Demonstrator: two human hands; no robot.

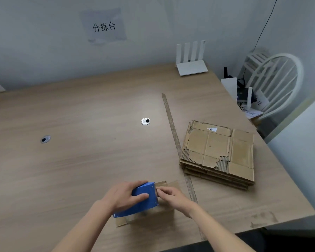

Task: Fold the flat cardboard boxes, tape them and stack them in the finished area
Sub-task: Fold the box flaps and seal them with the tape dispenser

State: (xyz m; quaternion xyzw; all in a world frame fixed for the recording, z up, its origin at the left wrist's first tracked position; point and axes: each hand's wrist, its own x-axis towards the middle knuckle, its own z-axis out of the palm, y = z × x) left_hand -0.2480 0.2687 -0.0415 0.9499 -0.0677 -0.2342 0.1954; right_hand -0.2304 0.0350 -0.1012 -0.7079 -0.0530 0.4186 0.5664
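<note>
A blue tape dispenser (144, 199) rests on a small folded cardboard box (153, 215) near the table's front edge. My left hand (124, 196) grips the dispenser from the left, thumb across its side. My right hand (171, 197) pinches the end of the brown tape (162, 184) at the dispenser's mouth, fingers closed on it over the box top. The hands and dispenser hide most of the box. A stack of flat, worn cardboard boxes (218, 151) lies to the right.
A strip of brown tape (175, 135) runs front to back across the wooden table (80, 160). Two cable grommets (145, 121) (45, 139) sit in the tabletop. A white router (191, 60) stands at the back; a white chair (276, 82) is beyond the right edge.
</note>
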